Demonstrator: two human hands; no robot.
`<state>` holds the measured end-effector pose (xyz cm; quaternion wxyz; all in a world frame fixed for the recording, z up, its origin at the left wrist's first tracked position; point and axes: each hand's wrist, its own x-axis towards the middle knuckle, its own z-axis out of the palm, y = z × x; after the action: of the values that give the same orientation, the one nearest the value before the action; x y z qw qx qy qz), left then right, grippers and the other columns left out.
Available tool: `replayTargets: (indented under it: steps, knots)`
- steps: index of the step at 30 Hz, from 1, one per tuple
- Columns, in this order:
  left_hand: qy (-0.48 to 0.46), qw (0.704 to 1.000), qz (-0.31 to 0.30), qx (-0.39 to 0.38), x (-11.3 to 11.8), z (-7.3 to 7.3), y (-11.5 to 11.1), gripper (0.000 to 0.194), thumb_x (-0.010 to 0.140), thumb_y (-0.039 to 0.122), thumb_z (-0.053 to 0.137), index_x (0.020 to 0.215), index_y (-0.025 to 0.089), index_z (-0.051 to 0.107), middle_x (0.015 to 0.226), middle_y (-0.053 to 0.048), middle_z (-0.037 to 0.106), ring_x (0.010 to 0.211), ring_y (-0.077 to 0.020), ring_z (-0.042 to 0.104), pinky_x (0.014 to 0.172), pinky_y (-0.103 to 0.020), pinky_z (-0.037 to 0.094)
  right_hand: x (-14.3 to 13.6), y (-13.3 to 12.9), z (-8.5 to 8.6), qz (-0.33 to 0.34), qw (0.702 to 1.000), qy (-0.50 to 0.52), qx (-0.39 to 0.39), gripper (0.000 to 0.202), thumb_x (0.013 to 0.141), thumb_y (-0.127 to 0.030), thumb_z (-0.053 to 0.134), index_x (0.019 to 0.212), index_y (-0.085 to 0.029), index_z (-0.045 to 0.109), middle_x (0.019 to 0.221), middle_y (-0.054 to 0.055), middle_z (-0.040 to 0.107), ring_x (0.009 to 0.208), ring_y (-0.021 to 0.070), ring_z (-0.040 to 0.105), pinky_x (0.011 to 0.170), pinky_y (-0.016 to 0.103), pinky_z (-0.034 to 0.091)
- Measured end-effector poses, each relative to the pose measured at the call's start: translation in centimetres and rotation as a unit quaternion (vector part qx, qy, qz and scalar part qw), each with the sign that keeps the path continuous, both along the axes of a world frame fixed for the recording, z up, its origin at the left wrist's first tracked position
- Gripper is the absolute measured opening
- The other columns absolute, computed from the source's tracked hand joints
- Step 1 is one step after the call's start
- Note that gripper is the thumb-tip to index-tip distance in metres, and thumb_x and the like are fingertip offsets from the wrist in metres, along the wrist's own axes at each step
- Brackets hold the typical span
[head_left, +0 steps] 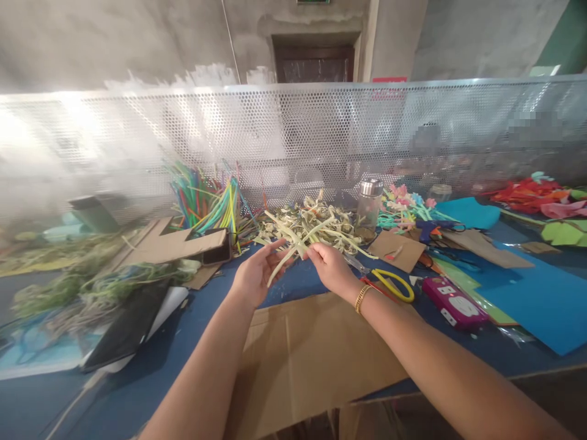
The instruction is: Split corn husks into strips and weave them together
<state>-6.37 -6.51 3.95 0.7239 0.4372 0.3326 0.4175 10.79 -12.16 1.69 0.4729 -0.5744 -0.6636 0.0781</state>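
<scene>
Pale green strips (pixel 300 244) cross one another in a loose star shape, held up between my two hands. My left hand (pixel 254 275) grips them from the left, its fingers partly behind the strips. On the other side my right hand (pixel 329 266) pinches them near the crossing, thumb and forefinger together. A gold bracelet (pixel 361 298) circles the right wrist. Just behind the hands lies a heap of similar pale, curled strips (pixel 321 214). Scissors with yellow handles (pixel 393 285) rest beside the right wrist. Under the forearms is a flat cardboard sheet (pixel 293 360).
Bundled colourful pipe cleaners (pixel 202 198) stand at the back left, near cardboard pieces (pixel 169 244). A glass bottle (pixel 368 208) stands behind the right hand. Further right are craft flowers (pixel 403 205), a magenta box-like device (pixel 454 304) and blue sheets (pixel 527 293). A perforated metal screen (pixel 257 134) borders the table.
</scene>
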Motion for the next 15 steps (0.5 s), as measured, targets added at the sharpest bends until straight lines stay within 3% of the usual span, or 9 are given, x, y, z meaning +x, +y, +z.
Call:
replayTargets:
  steps: [3,8,11,15]
  knots:
    - [0.029,0.998,0.033,0.051,0.7,-0.6,-0.2,0.038,0.068,0.019,0.076,0.106,0.017,0.07,0.081,-0.005,0.072,0.065,-0.0107,0.064,0.05,-0.016,0.043,-0.1,-0.1,-0.1,-0.026,1.0,0.009,0.008,0.03,0.097,-0.03,0.039,0.086,-0.018,0.063,0.079,0.004,0.066,0.074,0.0158,0.058,0.069,0.026,0.038]
    - [0.012,0.99,-0.02,0.14,1.9,-1.3,-0.9,0.057,0.059,0.026,0.085,0.113,0.021,0.068,0.075,-0.001,0.069,0.061,-0.0092,0.059,0.052,-0.018,0.041,-0.6,-0.2,-0.1,-0.019,0.999,0.027,0.016,0.029,0.097,-0.03,0.039,0.08,-0.019,0.059,0.076,0.004,0.065,0.07,0.0154,0.057,0.066,0.026,0.039]
    - [0.013,0.986,0.002,0.168,2.0,-1.4,-0.9,0.052,0.06,0.029,0.084,0.109,0.019,0.07,0.076,-0.001,0.069,0.062,-0.0097,0.058,0.059,-0.021,0.044,-1.0,-0.5,0.1,0.004,0.999,0.031,0.009,0.028,0.097,-0.029,0.039,0.08,-0.018,0.059,0.075,0.004,0.065,0.068,0.0145,0.057,0.064,0.025,0.039]
    - [0.048,0.975,0.039,0.215,2.0,-1.5,-0.6,0.039,0.064,0.034,0.08,0.098,0.016,0.074,0.065,0.0,0.065,0.055,-0.0089,0.049,0.054,-0.022,0.039,-1.6,-1.1,0.5,0.032,0.999,-0.008,0.006,0.029,0.098,-0.028,0.037,0.082,-0.018,0.058,0.075,0.002,0.065,0.068,0.0134,0.057,0.064,0.024,0.038]
